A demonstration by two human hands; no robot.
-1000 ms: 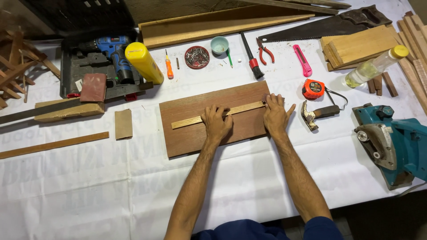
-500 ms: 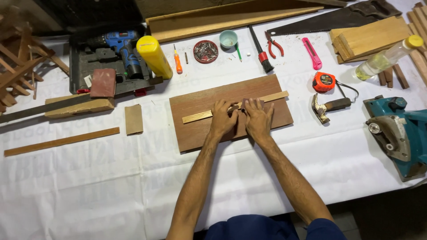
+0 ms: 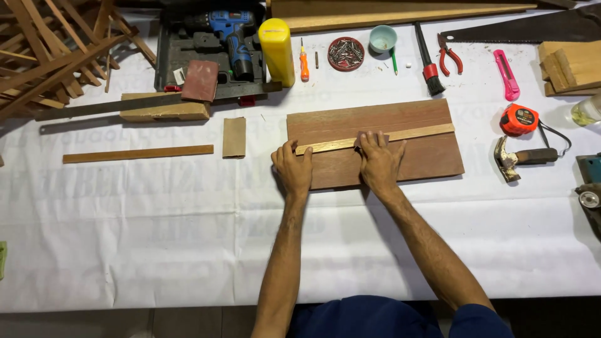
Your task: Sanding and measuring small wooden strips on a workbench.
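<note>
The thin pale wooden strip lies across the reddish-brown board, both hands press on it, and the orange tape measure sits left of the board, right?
Not quite. The head view shows the orange tape measure to the right of the reddish-brown board, not left. The rest holds: the thin pale wooden strip lies across it, with the left hand and right hand pressing on it.

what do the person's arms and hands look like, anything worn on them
Both arms are bare from the upper arm down, with dark hair on the forearms. The left hand and right hand wear no gloves, rings or watch. Dark blue short sleeves show at the bottom edge.
</note>
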